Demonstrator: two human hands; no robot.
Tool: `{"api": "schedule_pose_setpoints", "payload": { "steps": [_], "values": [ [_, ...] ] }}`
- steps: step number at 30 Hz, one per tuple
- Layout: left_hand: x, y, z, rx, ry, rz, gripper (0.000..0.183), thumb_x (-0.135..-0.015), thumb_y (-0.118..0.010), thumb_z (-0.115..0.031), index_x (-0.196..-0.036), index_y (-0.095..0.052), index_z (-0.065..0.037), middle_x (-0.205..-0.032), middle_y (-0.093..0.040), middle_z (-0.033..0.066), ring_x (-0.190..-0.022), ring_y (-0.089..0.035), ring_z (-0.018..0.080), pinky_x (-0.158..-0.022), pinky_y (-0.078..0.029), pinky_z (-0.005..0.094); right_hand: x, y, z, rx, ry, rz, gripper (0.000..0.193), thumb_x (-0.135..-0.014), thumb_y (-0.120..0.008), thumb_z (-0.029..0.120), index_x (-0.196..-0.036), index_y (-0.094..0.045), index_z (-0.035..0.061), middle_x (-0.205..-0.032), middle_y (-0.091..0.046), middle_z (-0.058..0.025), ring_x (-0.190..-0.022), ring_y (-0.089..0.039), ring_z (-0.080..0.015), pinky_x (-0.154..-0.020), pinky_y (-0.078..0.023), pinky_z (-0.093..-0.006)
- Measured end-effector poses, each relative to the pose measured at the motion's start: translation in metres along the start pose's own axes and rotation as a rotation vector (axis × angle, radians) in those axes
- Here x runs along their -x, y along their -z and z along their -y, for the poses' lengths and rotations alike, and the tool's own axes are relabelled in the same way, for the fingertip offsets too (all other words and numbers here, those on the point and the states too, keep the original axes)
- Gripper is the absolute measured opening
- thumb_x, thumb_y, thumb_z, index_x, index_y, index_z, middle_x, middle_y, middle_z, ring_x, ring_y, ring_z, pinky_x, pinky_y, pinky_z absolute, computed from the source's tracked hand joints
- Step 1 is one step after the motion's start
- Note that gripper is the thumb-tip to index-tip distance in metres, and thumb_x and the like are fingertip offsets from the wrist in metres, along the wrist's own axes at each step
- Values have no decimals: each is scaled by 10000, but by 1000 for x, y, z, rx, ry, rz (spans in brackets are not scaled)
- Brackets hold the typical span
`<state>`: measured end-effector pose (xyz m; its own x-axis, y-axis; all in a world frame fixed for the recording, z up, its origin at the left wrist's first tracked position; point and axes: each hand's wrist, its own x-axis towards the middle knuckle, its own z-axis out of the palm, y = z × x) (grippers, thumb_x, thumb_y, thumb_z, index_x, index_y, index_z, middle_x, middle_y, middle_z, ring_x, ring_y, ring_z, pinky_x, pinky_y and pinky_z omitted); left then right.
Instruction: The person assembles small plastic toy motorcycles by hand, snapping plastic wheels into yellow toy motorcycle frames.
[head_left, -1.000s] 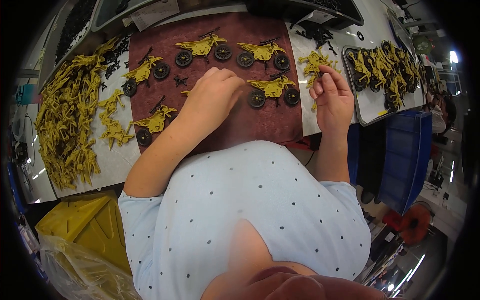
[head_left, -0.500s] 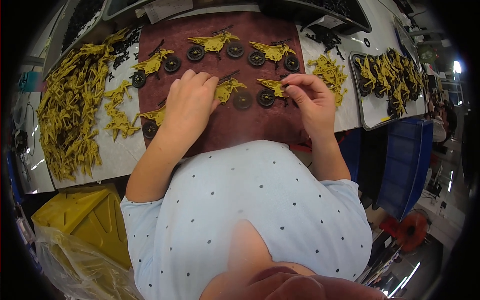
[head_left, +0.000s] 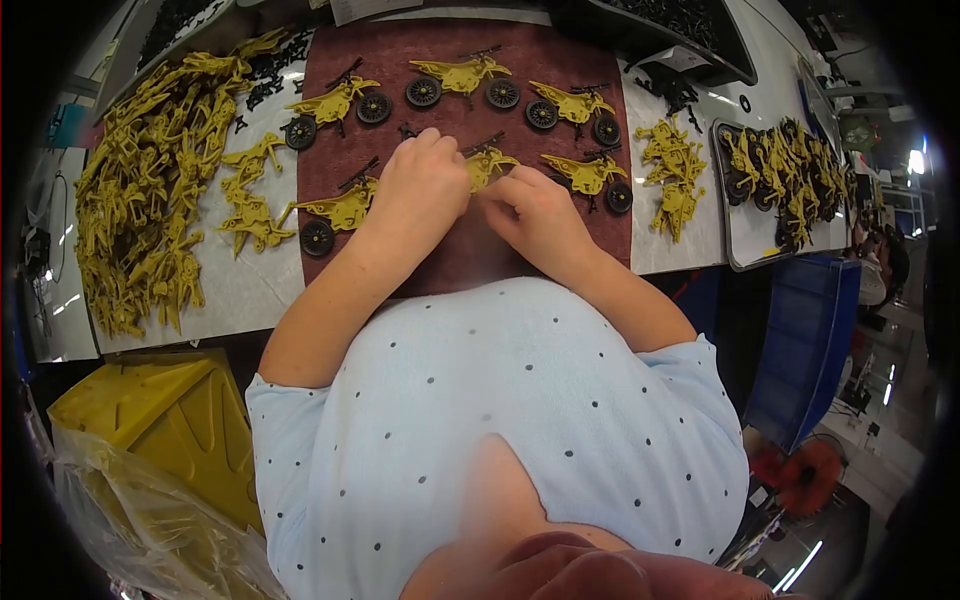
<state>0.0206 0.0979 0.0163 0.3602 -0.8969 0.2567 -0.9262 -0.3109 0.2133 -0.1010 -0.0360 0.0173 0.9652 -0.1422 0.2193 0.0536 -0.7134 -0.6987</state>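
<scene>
Toy motorbikes with yellow bodies, black handlebars and black spoked wheels lie in two rows on a dark red cloth (head_left: 560, 50). My left hand (head_left: 420, 185), fingers curled, covers the left part of the middle toy motorbike (head_left: 487, 167) in the near row. Bent and closed, my right hand (head_left: 540, 220) grips the same bike from its right, hiding its lower edge. The exact fingertip contacts are hidden. To the left lies another toy motorbike (head_left: 345, 208); to the right is one more (head_left: 590, 177). A black part (head_left: 407, 130) shows beyond my left fingers.
A large heap of yellow bodies (head_left: 150, 190) covers the left side, with a smaller pile (head_left: 255, 200) beside it. More yellow parts (head_left: 672, 170) lie right of the cloth. A tray (head_left: 735, 250) holds bikes. A yellow bin (head_left: 150, 420) and blue crates (head_left: 805, 350) stand below table level.
My right hand has left the right-hand near bike and moved left to the middle one, beside my left hand. That right-hand bike now shows a wheel at its right end.
</scene>
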Motion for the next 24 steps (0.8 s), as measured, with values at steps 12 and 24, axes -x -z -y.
{"api": "schedule_pose_setpoints", "payload": {
  "steps": [12, 24],
  "values": [
    [-3, 1, 10, 89, -28, 43, 222, -618, -731, -78, -799, -643, 16, -811, -586, 93, -848, -565, 257, -762, -494, 359, -6, -3, 12, 135, -1, 68, 72, -752, -648, 31, -788, -589, 10, -806, -566, -158, -743, -585, -338, -658, -491, -417],
    [-4, -1, 12, 62, -57, 15, 219, -629, -756, -116, -777, -651, 8, -785, -590, 85, -824, -578, 253, -732, -499, 358, 9, -20, 15, 26, -139, -119, 91, -784, -665, 54, -845, -630, -5, -775, -602, -166, -739, -599, -334, -662, -488, -402]
  ]
}}
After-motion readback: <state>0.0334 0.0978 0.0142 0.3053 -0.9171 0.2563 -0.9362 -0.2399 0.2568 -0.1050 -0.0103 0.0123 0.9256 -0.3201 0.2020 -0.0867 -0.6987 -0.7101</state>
